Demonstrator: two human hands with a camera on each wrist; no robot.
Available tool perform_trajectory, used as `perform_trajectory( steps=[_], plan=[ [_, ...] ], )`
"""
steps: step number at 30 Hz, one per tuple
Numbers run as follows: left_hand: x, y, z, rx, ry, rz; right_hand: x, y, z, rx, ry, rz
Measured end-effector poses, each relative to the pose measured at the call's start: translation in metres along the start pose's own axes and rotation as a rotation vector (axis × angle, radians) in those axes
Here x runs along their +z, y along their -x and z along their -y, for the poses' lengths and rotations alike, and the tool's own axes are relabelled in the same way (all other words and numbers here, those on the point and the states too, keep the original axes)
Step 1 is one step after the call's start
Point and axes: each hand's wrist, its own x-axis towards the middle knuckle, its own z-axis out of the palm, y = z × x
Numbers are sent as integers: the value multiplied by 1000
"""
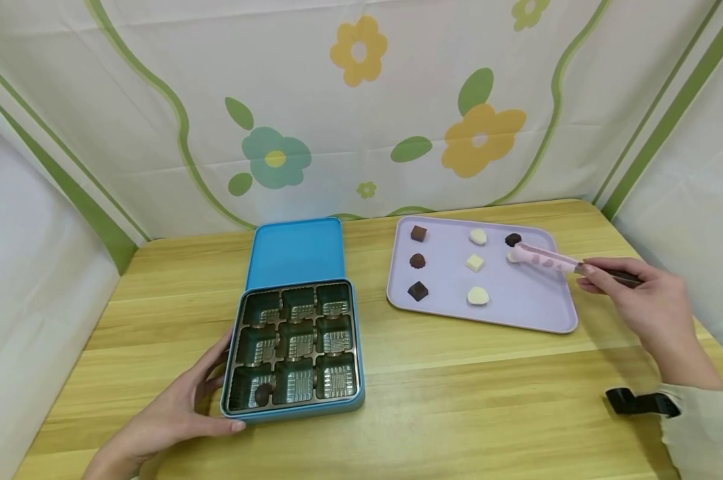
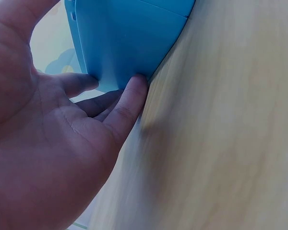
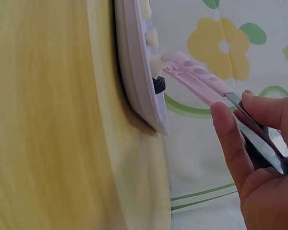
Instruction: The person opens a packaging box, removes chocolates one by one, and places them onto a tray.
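My left hand (image 1: 178, 407) holds the left front corner of a blue tin box (image 1: 361, 400), thumb along the front and fingers against the left side. A gold-brown plastic insert divides the box into several square compartments. One dark brown chocolate (image 1: 263, 394) sits in its front left compartment. My right hand (image 1: 652, 300) grips metal tongs with pink spotted tips (image 1: 544, 257). The tips reach over the right part of a lilac tray (image 1: 517, 317), at a whitish chocolate (image 1: 510, 257) that they partly hide. Just behind it lies a dark chocolate (image 1: 513, 239).
Brown chocolates (image 1: 418, 261) line the tray's left side, with white ones (image 1: 474, 263) down its middle. Behind the tin box lies its blue lid (image 1: 295, 253). A black strap (image 1: 640, 403) sits by the right sleeve. Floral cloth (image 1: 361, 120) stands behind the wooden table (image 1: 445, 413).
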Motion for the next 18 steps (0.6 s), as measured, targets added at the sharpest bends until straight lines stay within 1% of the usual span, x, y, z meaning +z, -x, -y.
perform_trajectory(
  steps=[1,7,15,18],
  plan=[
    [0,0,0,7,-3,3,0,1,1,-6,7,0],
    [0,0,0,0,-8,2,1,5,6,-36,5,24],
    [-1,0,1,-12,-8,1,0,4,6,5,-19,12],
    [-2,0,2,-13,-13,1,-1,3,4,11,-16,25]
  ],
)
